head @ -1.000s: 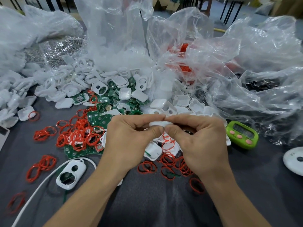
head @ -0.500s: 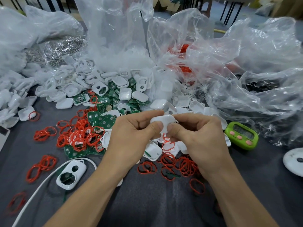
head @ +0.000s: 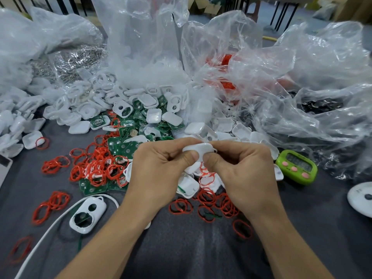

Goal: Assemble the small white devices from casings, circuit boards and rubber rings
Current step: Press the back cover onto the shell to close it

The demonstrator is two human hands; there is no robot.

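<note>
Left hand (head: 159,168): thumb and curled fingers clamped on the left end of a white casing (head: 201,150).
Right hand (head: 241,170): pinching the same casing's right end, thumbs nearly touching.
Casing: held above the table (head: 201,248), dead centre.
Rubber rings (head: 96,164): red, scattered loose at 9 o'clock and under the hands.
Circuit boards (head: 120,143): green heap at 10 o'clock.
Spare casings (head: 80,109): piled at 11 o'clock.
Timer (head: 296,168): green, 3 o'clock.
Progress: likely one unit being pressed shut; most parts remain unassembled.
</note>
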